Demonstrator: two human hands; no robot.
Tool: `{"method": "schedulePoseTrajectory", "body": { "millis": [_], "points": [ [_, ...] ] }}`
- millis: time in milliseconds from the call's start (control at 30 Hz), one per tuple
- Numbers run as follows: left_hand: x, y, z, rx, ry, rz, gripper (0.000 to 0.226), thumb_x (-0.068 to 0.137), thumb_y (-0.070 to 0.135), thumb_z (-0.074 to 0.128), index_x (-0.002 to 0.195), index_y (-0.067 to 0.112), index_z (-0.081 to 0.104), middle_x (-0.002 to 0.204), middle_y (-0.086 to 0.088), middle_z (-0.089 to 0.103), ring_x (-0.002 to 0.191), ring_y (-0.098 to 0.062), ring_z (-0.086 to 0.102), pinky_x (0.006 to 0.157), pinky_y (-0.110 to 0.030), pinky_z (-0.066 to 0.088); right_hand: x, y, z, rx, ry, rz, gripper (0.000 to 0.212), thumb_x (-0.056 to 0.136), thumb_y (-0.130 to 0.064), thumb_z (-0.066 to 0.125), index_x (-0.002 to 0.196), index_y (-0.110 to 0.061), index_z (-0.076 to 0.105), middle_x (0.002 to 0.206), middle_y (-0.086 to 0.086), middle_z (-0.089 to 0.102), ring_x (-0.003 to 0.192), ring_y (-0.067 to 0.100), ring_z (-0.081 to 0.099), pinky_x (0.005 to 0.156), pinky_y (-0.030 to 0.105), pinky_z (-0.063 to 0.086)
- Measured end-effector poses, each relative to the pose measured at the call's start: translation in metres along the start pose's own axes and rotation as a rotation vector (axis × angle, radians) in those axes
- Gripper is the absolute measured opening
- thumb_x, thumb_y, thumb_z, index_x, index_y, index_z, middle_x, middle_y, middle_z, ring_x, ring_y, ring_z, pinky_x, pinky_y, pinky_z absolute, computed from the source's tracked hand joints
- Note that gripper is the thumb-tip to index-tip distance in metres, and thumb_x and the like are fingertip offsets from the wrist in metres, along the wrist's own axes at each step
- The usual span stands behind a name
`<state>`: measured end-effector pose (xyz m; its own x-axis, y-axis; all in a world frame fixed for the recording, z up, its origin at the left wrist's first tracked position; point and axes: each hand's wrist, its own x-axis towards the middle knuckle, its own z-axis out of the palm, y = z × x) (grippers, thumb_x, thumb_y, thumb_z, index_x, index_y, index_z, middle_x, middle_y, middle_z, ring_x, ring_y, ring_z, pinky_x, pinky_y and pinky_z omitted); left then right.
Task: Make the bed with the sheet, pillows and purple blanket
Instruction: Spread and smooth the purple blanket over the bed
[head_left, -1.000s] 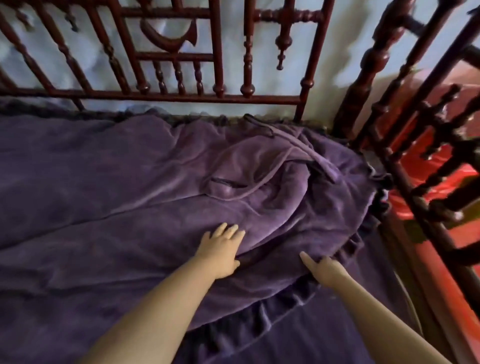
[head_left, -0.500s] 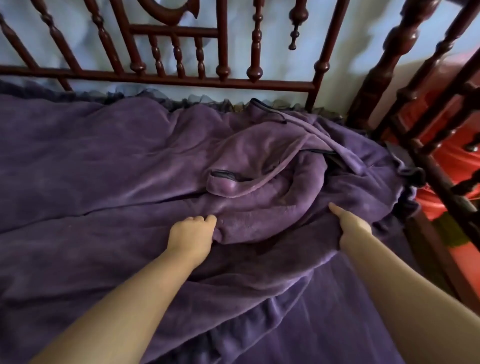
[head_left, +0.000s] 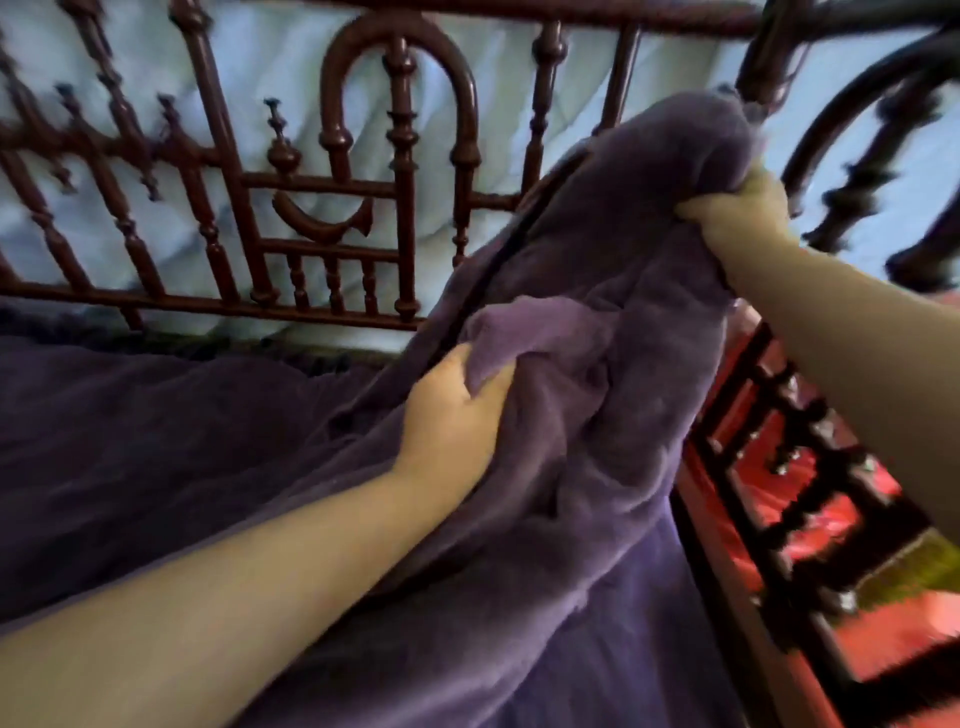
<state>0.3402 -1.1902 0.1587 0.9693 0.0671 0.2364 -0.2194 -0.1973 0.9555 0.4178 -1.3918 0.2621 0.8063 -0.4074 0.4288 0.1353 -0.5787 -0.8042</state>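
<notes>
The fluffy purple blanket is bunched and lifted off the bed on the right side. My left hand is shut on a fold of it near the middle. Higher up at the right, my right hand is shut on its upper end, holding it up near the bed frame's corner. Beneath lies a darker purple sheet that covers the mattress, with a ruffled edge along the back. No pillows are in view.
A dark red carved wooden rail runs along the bed's far side against a pale blue wall. A second carved rail stands at the right, with red fabric behind it.
Both hands went from resting on the flat blanket to gripping it and lifting it. The right hand rose high to the upper right. The view tilted upward.
</notes>
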Motion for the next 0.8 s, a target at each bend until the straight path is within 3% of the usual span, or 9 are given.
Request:
{"method": "schedulePoseTrajectory", "body": {
  "millis": [67, 133, 233, 300, 367, 433, 500, 600, 800],
  "points": [
    [0.007, 0.008, 0.025, -0.023, 0.037, 0.033, 0.017, 0.095, 0.020, 0.049, 0.089, 0.019, 0.065, 0.079, 0.012, 0.058, 0.091, -0.011, 0.054, 0.074, -0.020, 0.036, 0.031, 0.001, -0.021, -0.133, 0.119, 0.029, 0.044, 0.083, -0.008, 0.058, 0.125, -0.003, 0.048, 0.125, 0.017, 0.058, 0.116, 0.030, 0.054, 0.091, 0.028, 0.041],
    [0.014, -0.005, 0.044, 0.034, -0.043, 0.013, 0.016, 0.095, 0.022, 0.049, 0.090, 0.023, 0.064, 0.092, 0.003, 0.066, 0.098, -0.016, 0.058, 0.079, -0.024, 0.040, 0.039, 0.029, -0.030, -0.276, 0.121, 0.137, 0.056, 0.085, -0.016, 0.057, 0.135, -0.001, 0.034, 0.135, 0.024, 0.048, 0.124, 0.038, 0.046, 0.101, 0.039, 0.038],
    [0.007, -0.059, 0.075, 0.451, -0.342, -0.074, 0.034, 0.100, 0.029, 0.038, 0.124, 0.012, 0.053, 0.126, -0.012, 0.062, 0.120, -0.027, 0.056, 0.093, -0.031, 0.040, 0.016, 0.102, -0.016, -0.524, -0.083, 0.135, 0.069, 0.088, -0.011, 0.050, 0.144, 0.000, 0.012, 0.145, 0.031, 0.028, 0.128, 0.047, 0.036, 0.105, 0.046, 0.033],
    [-0.010, -0.097, 0.096, 0.564, -0.551, -0.149, 0.041, 0.102, 0.027, 0.028, 0.141, 0.018, 0.038, 0.143, -0.010, 0.049, 0.131, -0.026, 0.046, 0.106, -0.031, 0.034, -0.023, 0.152, 0.007, -0.663, -0.251, 0.239, 0.071, 0.091, -0.015, 0.047, 0.146, -0.002, 0.005, 0.151, 0.030, 0.011, 0.135, 0.048, 0.024, 0.111, 0.046, 0.025],
    [-0.031, -0.132, 0.117, 0.667, -0.763, -0.157, 0.046, 0.103, 0.022, 0.025, 0.148, 0.029, 0.022, 0.156, -0.006, 0.029, 0.144, -0.024, 0.027, 0.118, -0.039, 0.019, -0.070, 0.196, 0.029, -0.774, -0.378, 0.377, 0.069, 0.095, -0.026, 0.042, 0.148, -0.008, 0.003, 0.154, 0.027, 0.001, 0.140, 0.044, 0.015, 0.114, 0.047, 0.020],
    [-0.048, -0.160, 0.128, 0.766, -0.883, -0.164, 0.048, 0.102, 0.018, 0.024, 0.150, 0.026, 0.016, 0.159, 0.000, 0.017, 0.148, -0.019, 0.012, 0.120, -0.049, 0.007, -0.116, 0.232, 0.040, -0.924, -0.525, 0.333, 0.060, 0.097, -0.028, 0.035, 0.148, -0.019, 0.004, 0.157, 0.018, -0.006, 0.144, 0.038, 0.004, 0.114, 0.051, 0.018],
    [-0.054, -0.178, 0.127, 0.722, -0.865, -0.195, 0.047, 0.102, 0.016, 0.024, 0.149, 0.020, 0.019, 0.160, 0.004, 0.015, 0.149, -0.016, 0.008, 0.121, -0.044, 0.006, -0.148, 0.261, 0.043, -1.072, -0.693, 0.197, 0.054, 0.097, -0.025, 0.029, 0.147, -0.028, 0.009, 0.158, 0.008, -0.009, 0.146, 0.032, -0.004, 0.115, 0.052, 0.014],
    [-0.054, -0.191, 0.118, 0.653, -0.804, -0.249, 0.046, 0.103, 0.019, 0.025, 0.149, 0.016, 0.023, 0.160, -0.002, 0.015, 0.148, -0.017, 0.012, 0.118, -0.028, 0.009, -0.176, 0.294, 0.038, -1.127, -0.811, 0.290, 0.053, 0.097, -0.027, 0.025, 0.147, -0.029, 0.011, 0.159, 0.004, -0.008, 0.146, 0.025, -0.006, 0.116, 0.052, 0.011],
    [-0.054, -0.223, 0.132, 0.851, -0.863, -0.166, 0.050, 0.101, 0.017, 0.026, 0.150, 0.014, 0.017, 0.160, 0.001, 0.011, 0.149, -0.016, 0.006, 0.120, -0.037, 0.009, -0.235, 0.277, 0.047, -0.911, -0.587, 0.356, 0.051, 0.096, -0.025, 0.030, 0.145, -0.019, 0.023, 0.158, 0.012, 0.004, 0.146, 0.029, -0.001, 0.116, 0.052, 0.007]
  ]
}}
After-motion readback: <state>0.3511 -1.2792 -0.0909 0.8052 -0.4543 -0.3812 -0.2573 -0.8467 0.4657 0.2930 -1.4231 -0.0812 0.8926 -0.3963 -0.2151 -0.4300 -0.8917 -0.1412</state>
